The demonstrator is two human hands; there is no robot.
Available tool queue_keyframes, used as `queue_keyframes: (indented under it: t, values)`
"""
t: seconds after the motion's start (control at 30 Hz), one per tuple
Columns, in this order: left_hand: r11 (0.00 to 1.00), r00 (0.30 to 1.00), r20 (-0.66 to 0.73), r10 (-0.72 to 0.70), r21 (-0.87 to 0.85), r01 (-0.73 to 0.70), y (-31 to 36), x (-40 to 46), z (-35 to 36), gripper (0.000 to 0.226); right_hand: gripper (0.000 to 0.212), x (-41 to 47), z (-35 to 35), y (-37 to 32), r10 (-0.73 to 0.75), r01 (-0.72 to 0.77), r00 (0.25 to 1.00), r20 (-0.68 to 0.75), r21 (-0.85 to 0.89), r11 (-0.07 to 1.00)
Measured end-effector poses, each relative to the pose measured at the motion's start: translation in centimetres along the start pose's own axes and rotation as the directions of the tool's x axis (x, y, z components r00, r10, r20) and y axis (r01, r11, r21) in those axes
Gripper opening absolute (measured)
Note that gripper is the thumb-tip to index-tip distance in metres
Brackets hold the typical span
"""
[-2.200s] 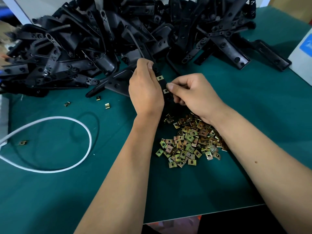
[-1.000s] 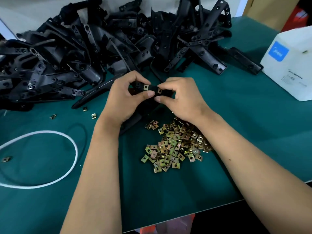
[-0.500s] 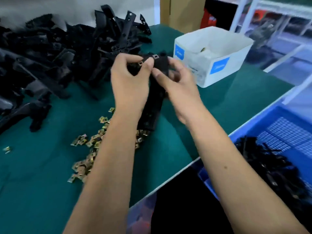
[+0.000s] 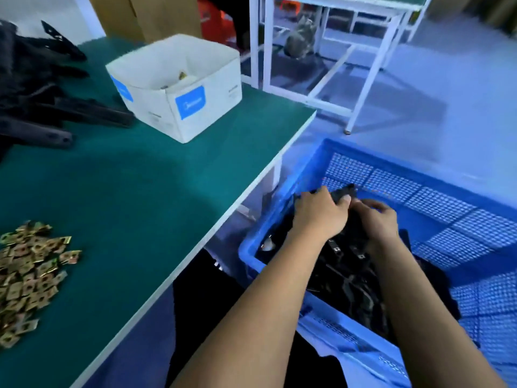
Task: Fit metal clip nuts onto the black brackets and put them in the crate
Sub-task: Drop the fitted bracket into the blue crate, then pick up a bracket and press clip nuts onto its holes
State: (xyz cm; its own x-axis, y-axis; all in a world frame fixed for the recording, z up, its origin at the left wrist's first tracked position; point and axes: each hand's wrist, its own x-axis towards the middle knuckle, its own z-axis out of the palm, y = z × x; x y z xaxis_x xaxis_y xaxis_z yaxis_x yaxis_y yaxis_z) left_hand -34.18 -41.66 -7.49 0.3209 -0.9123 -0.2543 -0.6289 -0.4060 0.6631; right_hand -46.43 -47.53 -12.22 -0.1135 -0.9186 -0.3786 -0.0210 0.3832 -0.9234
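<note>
item: we are holding a black bracket over the blue crate, our left hand curling over its near part and our right hand gripping it from the other side, fingers bent around it; the picture is blurring here, so we are not making out any clip nuts on this piece. location: the crate is sitting below the table's right edge, just beside it, with more black brackets lying piled in its near left corner, two of them showing small pale squares; its mesh floor to the right and far side is lying bare. edges: the green table is ending in a pale rim running diagonally toward us, the crate's near left corner lying close under it. surface: loose clip nuts are lying heaped at the left, unfitted brackets are lying at the far left, and a white open carton is standing near the far corner. room: a white metal frame is standing on the pale floor beyond.
</note>
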Motion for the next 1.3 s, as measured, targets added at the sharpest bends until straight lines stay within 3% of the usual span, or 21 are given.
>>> queue_keyframes:
  t: [0.1,0.17,0.3,0.43,0.53,0.63,0.73,0.83,0.97,1.07,1.17,1.3]
  values:
    - [0.997,0.99,0.123,-0.075,-0.013,0.078,-1.7,-0.3,4.0,0.062,0.045,2.3,-1.4,3.6,0.181,-0.18,0.983,-0.007,0.04,0.983]
    - [0.996,0.987,0.137,-0.088,0.008,0.088,-2.7,-0.4,5.2,0.06,0.054,3.3,-1.8,5.1,0.197,-0.205,0.977,-0.08,-0.111,0.973]
    - [0.994,0.991,0.087,-0.105,-0.032,0.108,-3.9,0.1,4.7,0.057,0.038,3.0,-1.0,6.1,0.173,-0.227,0.947,-0.271,-0.183,0.957]
    - [0.993,0.998,-0.057,-0.036,-0.116,0.029,-3.4,1.0,2.4,0.048,0.023,1.4,1.7,5.0,0.003,-0.081,0.965,-0.263,-0.289,0.954]
    - [0.982,0.977,-0.209,0.044,-0.173,-0.081,-2.3,1.4,-0.4,0.036,0.02,-0.3,4.7,2.7,-0.155,0.097,0.981,-0.119,-0.396,0.913]
    - [0.941,0.92,-0.369,0.135,-0.243,-0.235,-1.8,0.8,-4.6,0.025,0.014,-3.2,8.3,-0.4,-0.335,0.331,0.94,0.069,-0.426,0.842]
    - [0.898,0.821,-0.541,0.183,-0.247,-0.363,-2.5,-0.7,-9.4,0.014,0.031,-7.1,12.0,-3.6,-0.508,0.544,0.836,0.208,-0.436,0.717]
    - [0.882,0.703,-0.683,0.201,-0.186,-0.433,-4.6,-3.1,-14.2,0.012,0.014,-11.4,15.4,-5.8,-0.654,0.676,0.728,0.207,-0.378,0.633]
    - [0.869,0.565,-0.825,0.033,-0.255,-0.423,-9.7,-7.2,-20.5,0.013,0.009,-16.9,20.1,-7.2,-0.802,0.843,0.53,0.277,-0.272,0.463]
    - [0.891,0.483,-0.867,-0.121,-0.309,-0.331,-14.9,-10.5,-24.4,0.012,0.007,-21.3,25.1,-7.5,-0.743,0.896,0.433,0.511,-0.15,0.419]
    - [0.912,0.373,-0.901,-0.22,-0.326,-0.249,-20.3,-14.5,-27.4,0.013,0.009,-26.7,30.4,-6.5,-0.607,0.938,0.281,0.743,-0.08,0.337]
    - [0.947,0.22,-0.931,-0.292,-0.314,-0.073,-27.3,-20.3,-29.9,0.014,0.009,-33.7,36.1,-4.2,-0.465,0.991,0.006,0.885,0.056,0.12]
